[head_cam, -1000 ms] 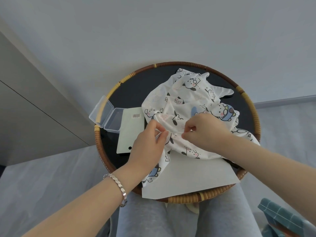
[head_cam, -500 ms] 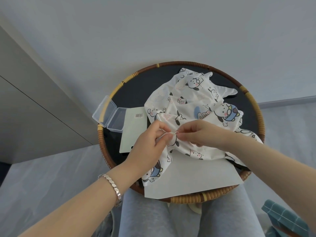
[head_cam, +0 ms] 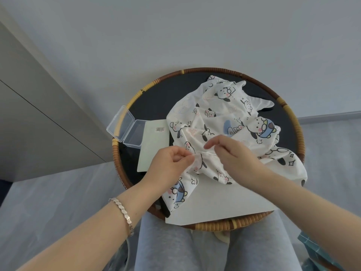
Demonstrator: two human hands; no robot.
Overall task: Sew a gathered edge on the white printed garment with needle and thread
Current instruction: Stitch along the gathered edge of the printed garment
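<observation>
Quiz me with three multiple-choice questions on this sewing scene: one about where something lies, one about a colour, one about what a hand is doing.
1. Where is the clear plastic box?
A. on the floor
B. at the left edge of the round tray
C. on a shelf

2. What colour is the tray's flat surface?
A. red
B. yellow
C. black

3. What is the left hand doing?
A. pinching the white printed garment
B. waving in the air
C. holding the box

Answers:
1. B, the box lies open by the left rim.
2. C, the surface inside the woven rim is black.
3. A, thumb and fingers pinch a fold of the fabric.
</observation>
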